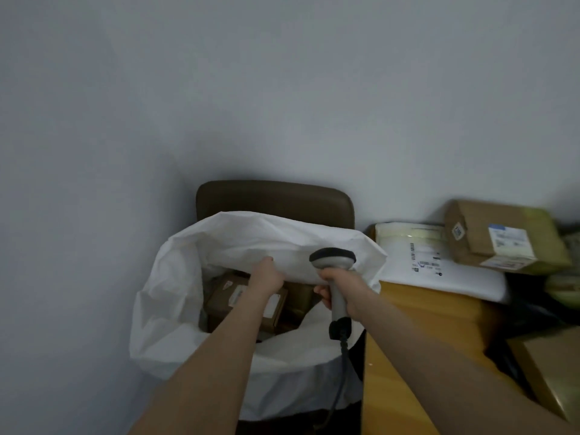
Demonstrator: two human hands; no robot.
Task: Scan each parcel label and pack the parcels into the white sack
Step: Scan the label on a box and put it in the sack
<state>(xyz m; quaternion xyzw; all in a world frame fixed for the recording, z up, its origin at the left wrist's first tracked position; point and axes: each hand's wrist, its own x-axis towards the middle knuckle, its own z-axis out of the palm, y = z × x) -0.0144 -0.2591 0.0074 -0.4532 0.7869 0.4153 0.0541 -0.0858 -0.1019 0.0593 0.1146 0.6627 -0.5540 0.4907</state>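
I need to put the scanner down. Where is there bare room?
On the bare wooden tabletop, between the white sack and the dark clutter at right, nearer than the white mailer. The far end is crowded: mailer and brown box.

Wooden table (417, 324) bears a white mailer (455, 277); a brown cardboard box (480, 237) just beside.

A plain grey wall (282, 89) fills most of the view. A brown chair (276, 199) stands close to it. Beside the chair is a yellow wooden table (414, 324). The light is dim.
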